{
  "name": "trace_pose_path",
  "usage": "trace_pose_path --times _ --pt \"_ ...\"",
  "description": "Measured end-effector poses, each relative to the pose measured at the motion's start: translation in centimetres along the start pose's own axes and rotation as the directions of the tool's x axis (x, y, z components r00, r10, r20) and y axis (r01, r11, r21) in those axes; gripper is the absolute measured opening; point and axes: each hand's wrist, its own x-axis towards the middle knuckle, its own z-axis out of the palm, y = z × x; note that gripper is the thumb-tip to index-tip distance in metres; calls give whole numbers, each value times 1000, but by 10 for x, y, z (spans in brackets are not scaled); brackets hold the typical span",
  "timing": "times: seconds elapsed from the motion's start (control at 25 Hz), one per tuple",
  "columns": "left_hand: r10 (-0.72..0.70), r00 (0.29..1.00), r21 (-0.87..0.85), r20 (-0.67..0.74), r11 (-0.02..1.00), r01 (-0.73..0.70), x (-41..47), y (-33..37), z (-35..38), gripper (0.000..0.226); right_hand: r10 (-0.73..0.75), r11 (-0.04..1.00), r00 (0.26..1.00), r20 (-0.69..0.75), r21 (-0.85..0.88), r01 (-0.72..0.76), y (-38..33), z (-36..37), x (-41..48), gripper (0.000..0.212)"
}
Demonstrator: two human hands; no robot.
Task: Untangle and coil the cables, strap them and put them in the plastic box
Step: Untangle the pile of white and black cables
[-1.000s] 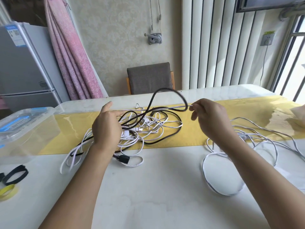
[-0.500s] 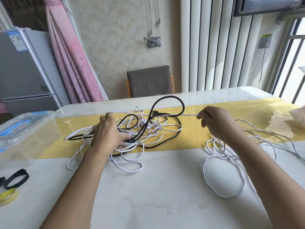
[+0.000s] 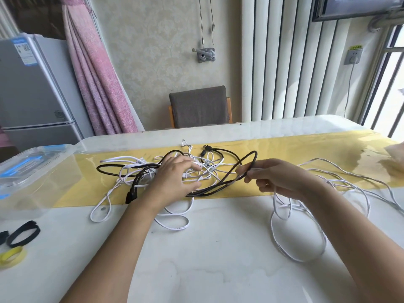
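Observation:
A tangle of white cables (image 3: 135,171) and a black cable (image 3: 218,184) lies on the yellow runner (image 3: 306,149) in the middle of the table. My left hand (image 3: 175,178) rests flat on the tangle with its fingers spread. My right hand (image 3: 282,178) pinches a white cable strand right where the black cable's loop passes. From that hand a freed white cable (image 3: 297,237) hangs down into loose loops on the table at the right. A clear plastic box (image 3: 32,171) stands at the left.
Black strap loops (image 3: 23,234) and a yellow one (image 3: 11,255) lie at the left front edge. A grey chair (image 3: 200,106) stands behind the table, a fridge (image 3: 32,84) at the back left. The table (image 3: 207,259) is white marble.
My right hand moved back left toward the tangle, letting the taut white strand go slack. The raised black loop dropped flat toward the table. My left hand opened out over the pile.

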Motion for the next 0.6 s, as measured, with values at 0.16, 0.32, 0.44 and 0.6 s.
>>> trace_pose_path --times 0.16,0.32,0.44,0.6 --pt "62 998 51 32 997 -64 -1 10 20 59 -254 963 967 -3 90 253 -16 3 -11 24" --pt "238 965 -34 -110 969 -243 0 26 39 33 -306 949 950 -60 54 310 -23 -7 -20 17" --pt "119 993 -300 -24 946 -120 -3 27 29 26 -256 967 967 -12 9 256 -20 -27 -24 34" --pt "-127 975 -499 182 843 203 -7 32 19 28 -225 973 973 54 -37 227 -18 -29 -23 60"
